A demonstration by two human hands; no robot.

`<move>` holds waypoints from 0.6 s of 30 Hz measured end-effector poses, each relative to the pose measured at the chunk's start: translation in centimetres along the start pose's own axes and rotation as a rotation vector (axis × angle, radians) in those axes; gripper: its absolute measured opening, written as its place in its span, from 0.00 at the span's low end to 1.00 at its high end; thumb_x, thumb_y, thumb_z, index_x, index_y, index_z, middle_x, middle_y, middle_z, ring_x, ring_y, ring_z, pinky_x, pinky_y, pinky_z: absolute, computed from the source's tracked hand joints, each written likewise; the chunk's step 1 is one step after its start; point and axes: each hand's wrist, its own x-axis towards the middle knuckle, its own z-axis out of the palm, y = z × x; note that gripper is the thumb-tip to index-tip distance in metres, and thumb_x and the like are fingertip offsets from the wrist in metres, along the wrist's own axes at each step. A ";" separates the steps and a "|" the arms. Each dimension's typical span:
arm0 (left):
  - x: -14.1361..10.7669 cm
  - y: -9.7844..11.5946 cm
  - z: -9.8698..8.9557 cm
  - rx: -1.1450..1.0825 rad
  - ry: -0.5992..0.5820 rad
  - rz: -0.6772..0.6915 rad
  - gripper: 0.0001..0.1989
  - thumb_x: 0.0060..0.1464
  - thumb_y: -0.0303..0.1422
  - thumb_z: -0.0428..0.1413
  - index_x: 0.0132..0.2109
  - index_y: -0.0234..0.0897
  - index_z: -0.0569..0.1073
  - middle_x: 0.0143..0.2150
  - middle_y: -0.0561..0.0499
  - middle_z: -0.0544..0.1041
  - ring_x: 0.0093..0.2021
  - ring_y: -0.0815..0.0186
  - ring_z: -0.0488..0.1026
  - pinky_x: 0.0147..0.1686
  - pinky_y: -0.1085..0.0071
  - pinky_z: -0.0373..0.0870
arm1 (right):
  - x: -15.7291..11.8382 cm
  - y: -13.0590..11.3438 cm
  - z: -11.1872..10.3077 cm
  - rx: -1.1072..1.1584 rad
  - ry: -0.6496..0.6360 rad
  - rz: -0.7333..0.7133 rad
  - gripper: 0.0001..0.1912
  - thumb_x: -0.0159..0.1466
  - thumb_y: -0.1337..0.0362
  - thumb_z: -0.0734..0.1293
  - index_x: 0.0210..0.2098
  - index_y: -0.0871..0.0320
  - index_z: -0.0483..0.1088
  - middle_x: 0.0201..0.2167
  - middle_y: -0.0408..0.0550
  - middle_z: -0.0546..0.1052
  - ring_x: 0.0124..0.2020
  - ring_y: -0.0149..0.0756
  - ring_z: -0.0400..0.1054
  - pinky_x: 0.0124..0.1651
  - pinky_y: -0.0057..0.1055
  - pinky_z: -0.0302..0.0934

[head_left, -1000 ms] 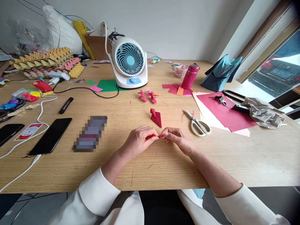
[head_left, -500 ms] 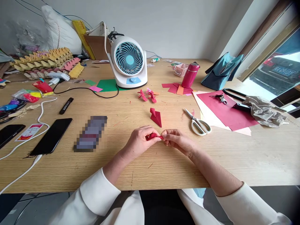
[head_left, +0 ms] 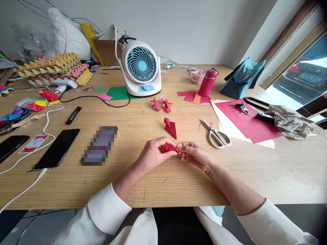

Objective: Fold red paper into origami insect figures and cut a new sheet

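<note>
Both of my hands hold one small folded red paper piece [head_left: 167,148] just above the table, near its front middle. My left hand [head_left: 153,151] curls round its left part, hiding some of it. My right hand [head_left: 194,153] pinches its right tip between thumb and fingers. Just beyond lies a larger folded red paper [head_left: 170,129] with a pointed end. Farther back sit two red folded paper figures, a left one [head_left: 155,104] and a right one [head_left: 166,105]. White-handled scissors [head_left: 216,135] lie to the right of my right hand.
A white fan [head_left: 141,68] stands at the back, near a pink bottle [head_left: 208,82] and a blue bag [head_left: 241,78]. Red paper sheets [head_left: 250,119] lie at right. Phones, including a black one [head_left: 58,148], a marker [head_left: 74,115] and a white cable [head_left: 47,119] occupy the left.
My hands stay in nearly the same place. The red paper piece between them has turned slightly, and more of it shows. The view has shifted a little.
</note>
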 end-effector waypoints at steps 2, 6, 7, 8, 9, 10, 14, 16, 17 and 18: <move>0.1 0.1 -0.1 -0.041 -0.007 -0.036 0.11 0.52 0.32 0.65 0.44 0.38 0.76 0.39 0.51 0.81 0.38 0.66 0.79 0.39 0.73 0.75 | 0.1 0.1 -0.1 0.002 0.005 0.003 0.15 0.51 0.58 0.79 0.25 0.61 0.74 0.22 0.40 0.72 0.22 0.23 0.62 0.28 0.23 0.58; 0.3 0.2 -0.5 -0.117 -0.029 -0.085 0.17 0.51 0.31 0.64 0.49 0.37 0.74 0.42 0.48 0.82 0.41 0.64 0.80 0.40 0.71 0.77 | 0.1 0.0 -0.2 0.017 0.036 0.004 0.14 0.51 0.58 0.79 0.26 0.61 0.74 0.23 0.41 0.73 0.22 0.23 0.63 0.27 0.23 0.59; 0.3 0.2 -0.5 -0.137 -0.037 -0.093 0.18 0.52 0.30 0.64 0.50 0.37 0.73 0.43 0.48 0.82 0.41 0.64 0.80 0.41 0.70 0.77 | 0.1 0.0 -0.1 0.024 0.042 0.008 0.15 0.50 0.59 0.79 0.26 0.61 0.74 0.23 0.41 0.73 0.22 0.23 0.63 0.27 0.23 0.59; 0.3 0.2 -0.6 -0.160 -0.047 -0.102 0.19 0.52 0.29 0.63 0.52 0.37 0.73 0.43 0.47 0.82 0.41 0.64 0.80 0.41 0.70 0.77 | 0.1 0.0 -0.1 0.033 0.044 0.011 0.15 0.50 0.59 0.79 0.26 0.61 0.74 0.23 0.40 0.73 0.22 0.23 0.63 0.27 0.23 0.59; 0.4 0.1 -0.7 -0.185 -0.061 -0.111 0.20 0.52 0.29 0.62 0.53 0.37 0.72 0.43 0.47 0.82 0.41 0.64 0.80 0.42 0.69 0.78 | 0.1 -0.1 -0.1 0.043 0.044 0.012 0.15 0.50 0.59 0.79 0.25 0.61 0.74 0.22 0.40 0.72 0.22 0.23 0.62 0.28 0.23 0.59; 0.4 0.0 -0.7 -0.208 -0.071 -0.119 0.20 0.53 0.28 0.62 0.54 0.37 0.71 0.43 0.47 0.82 0.41 0.64 0.80 0.42 0.68 0.78 | 0.0 -0.2 -0.1 0.052 0.040 0.011 0.15 0.50 0.59 0.79 0.25 0.61 0.74 0.22 0.40 0.71 0.22 0.23 0.62 0.28 0.23 0.59; 0.4 -0.1 -0.7 -0.199 -0.069 -0.124 0.15 0.53 0.30 0.62 0.48 0.35 0.75 0.41 0.47 0.82 0.39 0.64 0.80 0.40 0.70 0.77 | 0.0 -0.2 0.1 0.053 0.032 0.004 0.14 0.50 0.60 0.79 0.24 0.61 0.73 0.20 0.39 0.71 0.22 0.23 0.61 0.27 0.23 0.58; 0.4 -0.1 -0.6 -0.145 -0.067 -0.097 0.08 0.54 0.32 0.62 0.41 0.35 0.78 0.37 0.48 0.82 0.36 0.66 0.79 0.38 0.72 0.76 | 0.1 -0.2 0.1 0.038 0.033 -0.005 0.14 0.50 0.60 0.79 0.24 0.61 0.73 0.21 0.39 0.71 0.22 0.23 0.61 0.27 0.23 0.58; 0.4 -0.1 -0.6 -0.117 -0.063 -0.076 0.06 0.55 0.33 0.62 0.38 0.35 0.79 0.36 0.48 0.82 0.35 0.66 0.78 0.36 0.73 0.75 | 0.1 -0.2 0.2 0.029 0.034 -0.009 0.14 0.50 0.59 0.80 0.24 0.61 0.73 0.21 0.39 0.71 0.22 0.23 0.61 0.27 0.23 0.58; 0.4 -0.1 -0.6 -0.088 -0.053 -0.048 0.05 0.55 0.33 0.62 0.36 0.35 0.79 0.36 0.48 0.81 0.35 0.66 0.77 0.34 0.73 0.74 | 0.1 -0.1 0.2 0.016 0.036 -0.009 0.15 0.50 0.59 0.80 0.23 0.61 0.74 0.21 0.40 0.72 0.21 0.23 0.62 0.27 0.23 0.58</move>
